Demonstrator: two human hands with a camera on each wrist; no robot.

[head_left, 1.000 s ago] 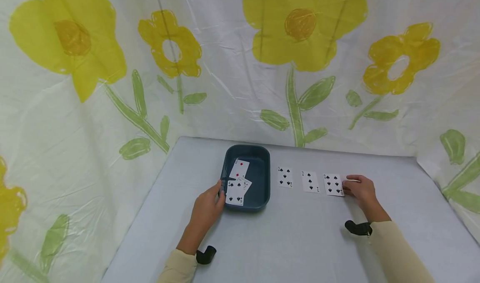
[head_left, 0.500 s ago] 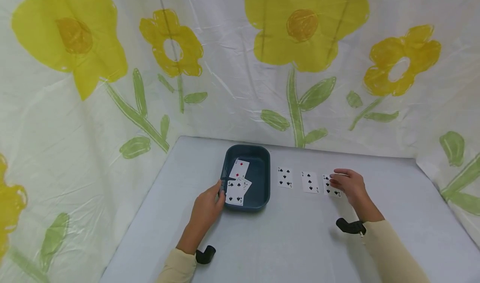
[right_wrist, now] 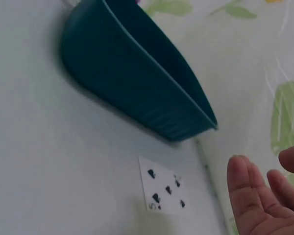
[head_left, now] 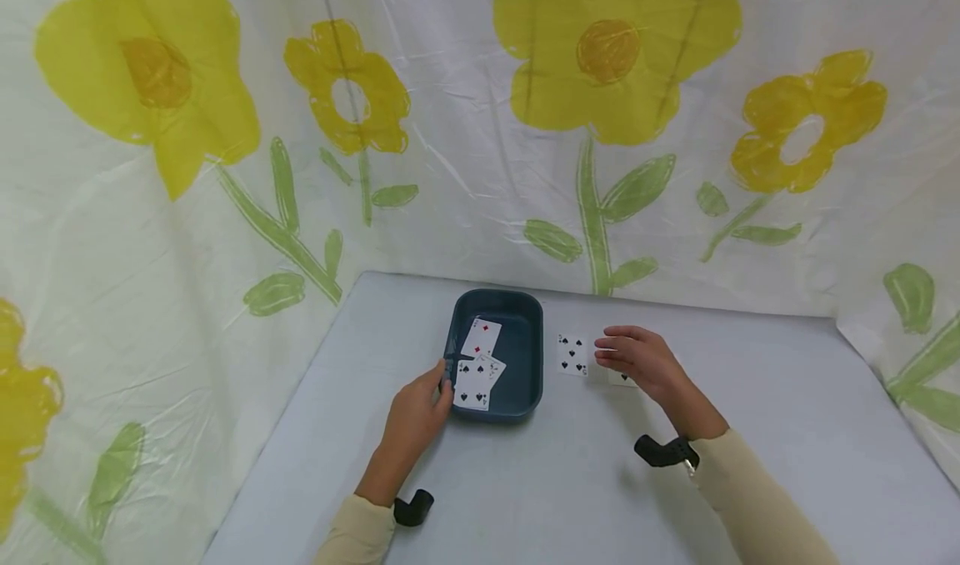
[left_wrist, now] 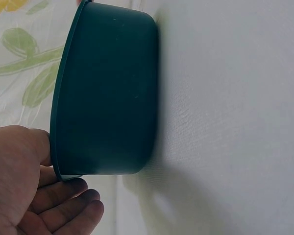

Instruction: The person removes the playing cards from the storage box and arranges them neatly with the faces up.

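Note:
My left hand (head_left: 417, 415) pinches the left rim of a dark teal plastic tub (head_left: 534, 365), thumb and fingers on either side of the edge in the left wrist view. Inside the tub lie a diamond card (head_left: 480, 337), a four of spades (head_left: 472, 384) and another card partly under it. My right hand (head_left: 641, 363) hovers over the table right of the tub, fingers extended and holding nothing. A five of spades (head_left: 572, 355) lies between tub and hand. Beneath the hand, a spade card (head_left: 622, 379) is mostly covered; the card farther right is almost wholly hidden.
A white cloth covers the table (head_left: 555, 490). Behind it and along the sides hangs a pale curtain (head_left: 450, 215) printed with yellow flowers. Black wrist-camera mounts (head_left: 414, 508) stick out from both wrists.
My right hand has moved left from beside the rightmost spade card, across it, to above the middle card. The left hand stays on the tub's rim, and the tub has not moved.

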